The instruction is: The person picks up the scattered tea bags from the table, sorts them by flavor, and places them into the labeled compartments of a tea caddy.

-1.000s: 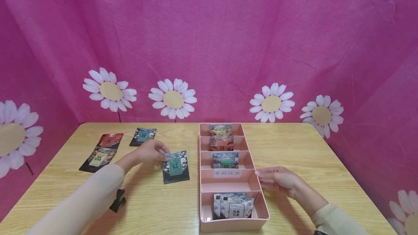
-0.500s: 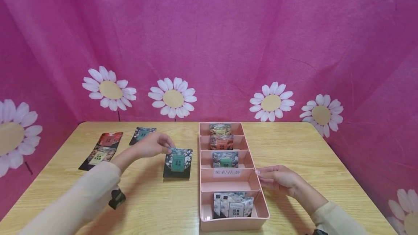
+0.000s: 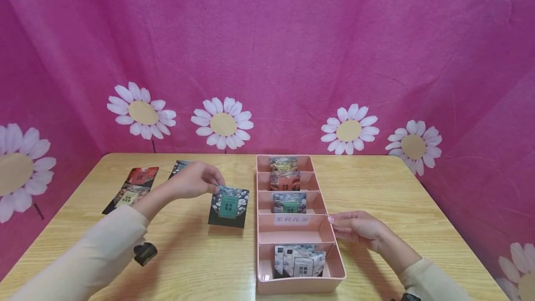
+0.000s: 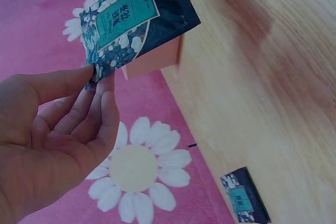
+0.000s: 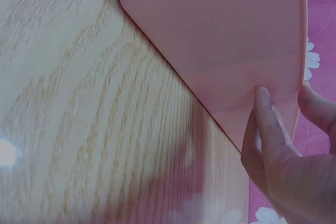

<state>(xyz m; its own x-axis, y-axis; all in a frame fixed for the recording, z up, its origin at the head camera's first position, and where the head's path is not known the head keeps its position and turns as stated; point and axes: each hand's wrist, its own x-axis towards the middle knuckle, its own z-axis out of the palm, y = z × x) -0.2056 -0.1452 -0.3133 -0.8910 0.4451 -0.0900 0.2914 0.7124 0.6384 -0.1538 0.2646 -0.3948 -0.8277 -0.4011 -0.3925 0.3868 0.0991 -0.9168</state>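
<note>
Between thumb and fingertips, my left hand (image 3: 193,181) pinches the top edge of a dark tea sachet (image 3: 227,207) with a green label. The sachet hangs above the table, left of a pink compartment box (image 3: 301,286). My right hand (image 3: 360,229) touches the box's right side. In the right wrist view, its fingertips rest on the outer wall and the thumb is at the rim. Several tea sachets stand in the box's other compartments; the one behind the front compartment holds none and has a white paper label (image 3: 291,219) on its divider.
On the left of the wooden table (image 3: 200,264) lie a red sachet (image 3: 140,176) and a yellow-labelled one (image 3: 127,196), overlapping. Another green-labelled sachet (image 4: 243,198) lies behind my left hand. A pink flowered cloth (image 3: 276,59) hangs behind the table.
My left hand has raised the sachet slightly off the table and moved it a little right, towards the box. The right hand has stayed at the box's side.
</note>
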